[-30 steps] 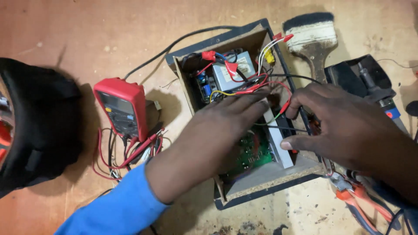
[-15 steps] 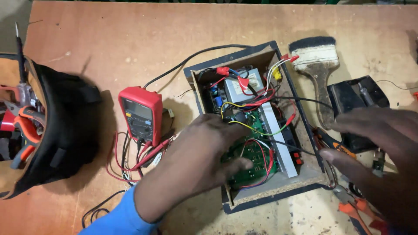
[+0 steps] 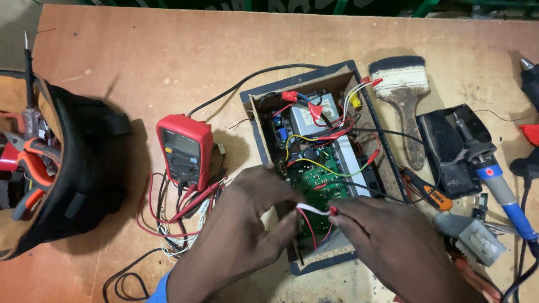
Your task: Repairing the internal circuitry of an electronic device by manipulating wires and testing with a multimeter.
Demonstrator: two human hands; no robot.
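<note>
White wire [image 3: 313, 210] lying crosswise over near end of open box [image 3: 323, 262], pinched at both ends by 2 hands, left hand [image 3: 241, 235] fingertips closed on left end, right hand [image 3: 387, 247] fingertips on red-tipped right end.

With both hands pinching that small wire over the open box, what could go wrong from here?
1. The left hand and right hand hold a thin white wire taut; a tug might break it or pull it off the green board.
2. Loose red, yellow and black leads cross the box; fingers could snag them.
3. The meter probes lie tangled beside the left wrist and may get dragged.
</note>
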